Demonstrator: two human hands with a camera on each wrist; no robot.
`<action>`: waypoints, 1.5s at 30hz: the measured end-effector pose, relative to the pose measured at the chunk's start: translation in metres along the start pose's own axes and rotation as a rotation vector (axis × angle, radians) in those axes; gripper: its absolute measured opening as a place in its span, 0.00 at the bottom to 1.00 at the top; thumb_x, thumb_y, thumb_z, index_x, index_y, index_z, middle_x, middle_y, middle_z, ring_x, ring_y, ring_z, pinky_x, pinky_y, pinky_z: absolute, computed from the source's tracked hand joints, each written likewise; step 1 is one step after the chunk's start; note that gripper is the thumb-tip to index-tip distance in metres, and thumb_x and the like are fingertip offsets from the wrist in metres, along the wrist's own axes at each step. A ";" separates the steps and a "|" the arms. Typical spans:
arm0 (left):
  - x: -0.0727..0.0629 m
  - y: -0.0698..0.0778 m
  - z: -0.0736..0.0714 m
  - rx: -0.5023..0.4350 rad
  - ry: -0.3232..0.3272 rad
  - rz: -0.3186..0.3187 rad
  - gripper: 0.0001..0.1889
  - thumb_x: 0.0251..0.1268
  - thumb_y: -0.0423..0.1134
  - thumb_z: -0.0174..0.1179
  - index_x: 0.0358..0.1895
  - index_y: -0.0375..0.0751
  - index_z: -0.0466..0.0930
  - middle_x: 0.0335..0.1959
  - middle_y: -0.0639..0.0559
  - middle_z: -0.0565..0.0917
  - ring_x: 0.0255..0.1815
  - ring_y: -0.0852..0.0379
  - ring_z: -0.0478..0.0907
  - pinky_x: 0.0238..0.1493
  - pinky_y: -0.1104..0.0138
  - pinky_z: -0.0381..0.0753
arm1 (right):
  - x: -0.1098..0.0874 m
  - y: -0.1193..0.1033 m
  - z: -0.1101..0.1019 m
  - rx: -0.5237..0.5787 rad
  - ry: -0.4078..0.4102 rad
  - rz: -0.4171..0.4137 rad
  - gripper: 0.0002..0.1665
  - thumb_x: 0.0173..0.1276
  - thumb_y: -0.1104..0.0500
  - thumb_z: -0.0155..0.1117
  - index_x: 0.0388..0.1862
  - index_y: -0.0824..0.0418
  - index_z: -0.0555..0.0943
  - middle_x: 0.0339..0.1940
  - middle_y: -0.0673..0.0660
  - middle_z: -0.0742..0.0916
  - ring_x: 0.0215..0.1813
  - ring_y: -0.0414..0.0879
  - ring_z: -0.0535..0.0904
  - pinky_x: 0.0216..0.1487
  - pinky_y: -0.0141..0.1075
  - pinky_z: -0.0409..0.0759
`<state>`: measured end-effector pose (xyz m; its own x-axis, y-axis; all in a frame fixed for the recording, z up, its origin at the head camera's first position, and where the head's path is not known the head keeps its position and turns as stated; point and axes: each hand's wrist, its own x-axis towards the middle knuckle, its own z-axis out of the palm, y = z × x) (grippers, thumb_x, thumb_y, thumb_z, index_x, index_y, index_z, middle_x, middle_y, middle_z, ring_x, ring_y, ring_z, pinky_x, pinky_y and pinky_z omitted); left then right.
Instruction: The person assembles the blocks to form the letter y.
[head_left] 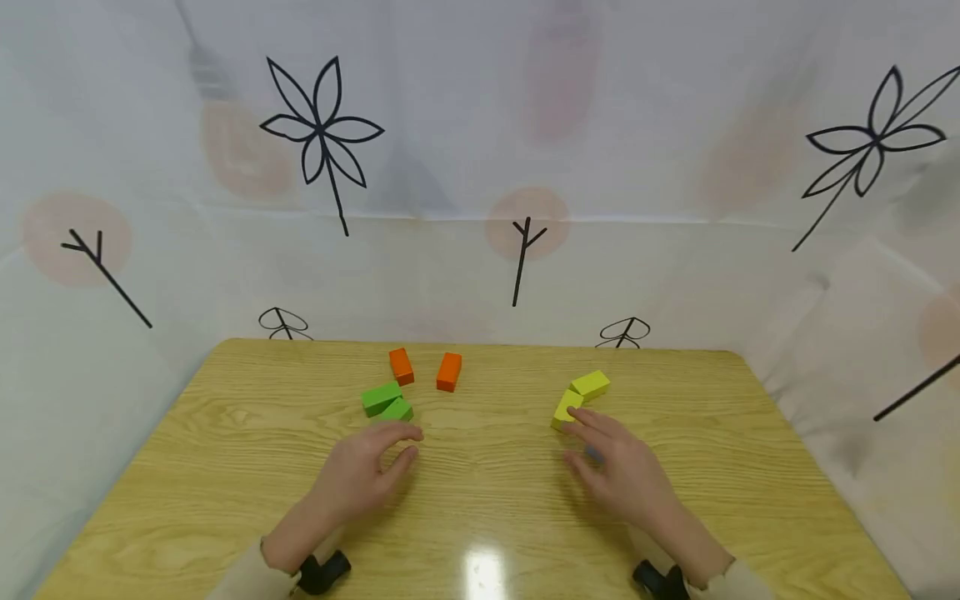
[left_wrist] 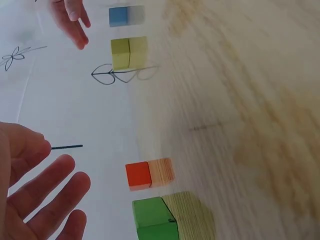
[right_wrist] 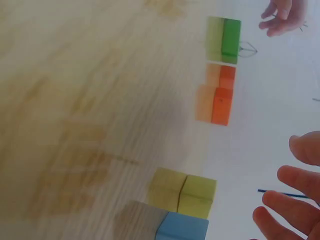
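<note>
My left hand hovers over the table with relaxed, slightly bent fingers and holds nothing. Just beyond it lie two green blocks, partly overlapped by the hand in the head view. Two orange blocks lie farther back. On the other side, my right hand is also in the air, its fingers loosely spread and empty. It partly covers a blue block, of which only a sliver shows in the head view. Two yellow blocks touch or nearly touch beyond its fingertips.
The wooden table has a light grain and a bright glare spot near its front. A white cloth with drawn plants hangs behind it and along both sides. Dark wrist mounts sit at the sleeves.
</note>
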<state>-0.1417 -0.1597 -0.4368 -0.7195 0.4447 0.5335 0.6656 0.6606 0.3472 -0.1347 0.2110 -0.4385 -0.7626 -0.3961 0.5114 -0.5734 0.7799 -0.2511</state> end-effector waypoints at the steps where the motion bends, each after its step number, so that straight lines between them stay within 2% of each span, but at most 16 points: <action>1: 0.001 -0.002 0.000 -0.005 0.004 -0.012 0.10 0.63 0.36 0.69 0.47 0.48 0.86 0.46 0.57 0.86 0.46 0.58 0.84 0.41 0.62 0.85 | 0.001 0.001 0.000 0.006 0.004 0.002 0.23 0.58 0.58 0.77 0.53 0.62 0.86 0.60 0.59 0.83 0.59 0.57 0.80 0.51 0.53 0.82; 4: 0.004 -0.008 -0.002 -0.041 0.013 -0.048 0.12 0.62 0.34 0.69 0.48 0.46 0.85 0.45 0.55 0.86 0.45 0.55 0.84 0.42 0.59 0.84 | 0.005 0.004 0.000 0.030 0.001 0.019 0.22 0.59 0.61 0.77 0.53 0.63 0.86 0.59 0.60 0.84 0.58 0.58 0.81 0.50 0.53 0.82; 10: 0.009 -0.021 -0.003 -0.095 0.023 -0.130 0.12 0.62 0.32 0.69 0.49 0.42 0.84 0.43 0.49 0.87 0.42 0.50 0.84 0.36 0.55 0.83 | 0.013 0.013 0.004 0.105 -0.054 0.092 0.21 0.63 0.64 0.73 0.55 0.64 0.84 0.61 0.61 0.83 0.59 0.59 0.80 0.52 0.55 0.80; 13: 0.011 -0.028 -0.002 -0.087 0.007 -0.147 0.12 0.62 0.32 0.69 0.49 0.41 0.84 0.43 0.49 0.86 0.42 0.49 0.84 0.38 0.54 0.83 | 0.017 0.018 0.006 0.185 -0.060 0.113 0.20 0.64 0.66 0.71 0.55 0.65 0.84 0.61 0.62 0.82 0.34 0.47 0.84 0.37 0.44 0.84; 16: 0.011 -0.034 0.000 -0.076 -0.024 -0.169 0.12 0.64 0.32 0.68 0.50 0.41 0.84 0.44 0.50 0.86 0.43 0.49 0.83 0.40 0.54 0.83 | 0.021 0.023 0.008 0.271 -0.075 0.150 0.19 0.65 0.68 0.69 0.56 0.67 0.84 0.62 0.65 0.82 0.12 0.34 0.66 0.20 0.34 0.73; 17: 0.011 -0.035 0.000 -0.075 -0.035 -0.179 0.12 0.64 0.32 0.68 0.50 0.41 0.84 0.44 0.51 0.86 0.43 0.49 0.83 0.40 0.54 0.82 | 0.022 0.024 0.008 0.294 -0.087 0.168 0.19 0.66 0.68 0.68 0.56 0.67 0.83 0.62 0.65 0.81 0.09 0.32 0.57 0.17 0.32 0.67; 18: 0.011 -0.036 0.001 -0.071 -0.046 -0.191 0.12 0.64 0.33 0.68 0.51 0.41 0.84 0.45 0.51 0.85 0.43 0.50 0.83 0.40 0.54 0.82 | 0.022 0.025 0.009 0.304 -0.098 0.184 0.19 0.67 0.68 0.68 0.56 0.67 0.83 0.62 0.65 0.81 0.09 0.30 0.55 0.15 0.31 0.66; 23: 0.010 -0.039 0.001 -0.052 -0.089 -0.250 0.12 0.66 0.35 0.67 0.52 0.43 0.84 0.45 0.52 0.85 0.42 0.52 0.82 0.40 0.55 0.81 | 0.025 0.028 0.012 0.297 -0.161 0.258 0.19 0.69 0.65 0.67 0.58 0.64 0.83 0.64 0.63 0.80 0.10 0.32 0.56 0.15 0.30 0.66; 25: 0.010 -0.039 0.000 -0.053 -0.102 -0.272 0.12 0.67 0.37 0.66 0.52 0.43 0.84 0.45 0.51 0.85 0.42 0.52 0.82 0.41 0.55 0.81 | 0.025 0.029 0.012 0.290 -0.176 0.276 0.19 0.69 0.64 0.67 0.59 0.64 0.83 0.64 0.63 0.80 0.12 0.37 0.64 0.17 0.32 0.68; 28: 0.010 -0.039 -0.001 -0.063 -0.125 -0.293 0.12 0.68 0.37 0.66 0.52 0.43 0.85 0.46 0.51 0.85 0.44 0.51 0.82 0.42 0.54 0.81 | 0.026 0.030 0.013 0.267 -0.183 0.280 0.20 0.68 0.64 0.68 0.58 0.64 0.83 0.63 0.63 0.81 0.32 0.50 0.83 0.30 0.39 0.81; 29: 0.010 -0.040 -0.001 -0.066 -0.134 -0.296 0.12 0.68 0.37 0.66 0.53 0.43 0.85 0.46 0.51 0.85 0.45 0.51 0.82 0.43 0.54 0.81 | 0.026 0.030 0.013 0.262 -0.186 0.278 0.20 0.68 0.64 0.68 0.58 0.65 0.83 0.63 0.63 0.81 0.41 0.54 0.84 0.37 0.43 0.83; 31: 0.011 -0.041 -0.002 -0.070 -0.153 -0.292 0.12 0.67 0.36 0.65 0.53 0.44 0.85 0.47 0.51 0.86 0.45 0.52 0.82 0.43 0.55 0.81 | 0.025 0.032 0.015 0.246 -0.192 0.267 0.19 0.68 0.65 0.68 0.58 0.66 0.83 0.63 0.63 0.81 0.59 0.61 0.79 0.51 0.52 0.81; 32: 0.011 -0.041 -0.002 -0.069 -0.162 -0.285 0.12 0.67 0.35 0.65 0.53 0.44 0.85 0.48 0.51 0.86 0.45 0.51 0.82 0.43 0.55 0.82 | 0.025 0.034 0.016 0.240 -0.196 0.262 0.19 0.68 0.65 0.68 0.58 0.66 0.83 0.63 0.63 0.81 0.62 0.63 0.76 0.55 0.56 0.78; 36: 0.012 -0.045 -0.005 -0.063 -0.204 -0.258 0.14 0.64 0.29 0.65 0.52 0.43 0.86 0.48 0.50 0.86 0.46 0.49 0.82 0.42 0.57 0.83 | 0.026 0.038 0.019 0.195 -0.201 0.198 0.19 0.66 0.69 0.68 0.56 0.68 0.83 0.62 0.63 0.82 0.63 0.63 0.75 0.61 0.59 0.73; 40: 0.014 -0.049 -0.006 -0.057 -0.253 -0.242 0.16 0.62 0.27 0.66 0.51 0.43 0.87 0.50 0.48 0.85 0.51 0.45 0.81 0.44 0.54 0.83 | 0.030 0.040 0.021 0.148 -0.174 0.099 0.16 0.63 0.73 0.68 0.51 0.70 0.85 0.56 0.65 0.83 0.59 0.63 0.78 0.58 0.57 0.76; 45: 0.015 -0.050 -0.005 -0.067 -0.298 -0.241 0.16 0.61 0.27 0.68 0.50 0.47 0.88 0.52 0.50 0.85 0.54 0.44 0.80 0.48 0.51 0.82 | 0.034 0.037 0.022 0.140 -0.150 0.052 0.13 0.62 0.74 0.68 0.46 0.70 0.87 0.51 0.64 0.84 0.55 0.63 0.79 0.56 0.56 0.77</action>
<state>-0.1844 -0.1892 -0.4422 -0.8763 0.4444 0.1861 0.4748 0.7312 0.4898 -0.1882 0.2161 -0.4487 -0.8222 -0.4329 0.3695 -0.5601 0.7305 -0.3907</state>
